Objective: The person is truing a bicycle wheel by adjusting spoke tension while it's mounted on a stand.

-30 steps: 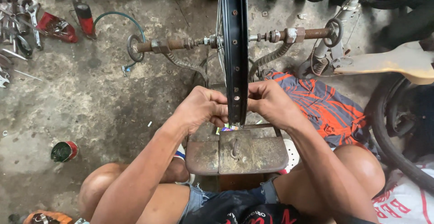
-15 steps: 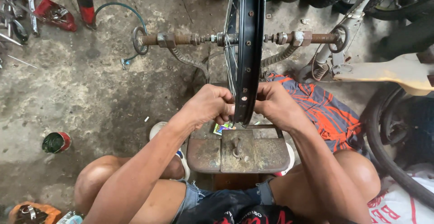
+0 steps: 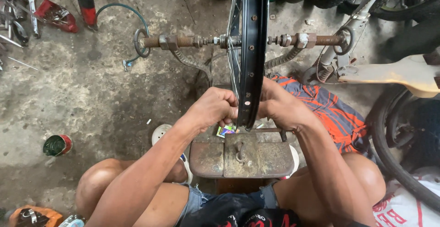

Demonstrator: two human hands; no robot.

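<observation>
Wheel rim [image 3: 251, 48]: upright on a threaded axle [image 3: 183, 41], above the rusty stand [image 3: 243, 158].
Left hand [image 3: 214, 108]: grip closed on the rim's left side, near its lower edge.
Right hand [image 3: 280, 107]: grip closed on the rim's right side.
Floor [image 3: 91, 94]: green can [image 3: 57, 145] at left.

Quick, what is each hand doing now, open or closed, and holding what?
Left hand: closed, fingers curled at the black wheel rim; what it pinches cannot be told.
Right hand: closed against the rim's other side; its grasp is hidden.
</observation>
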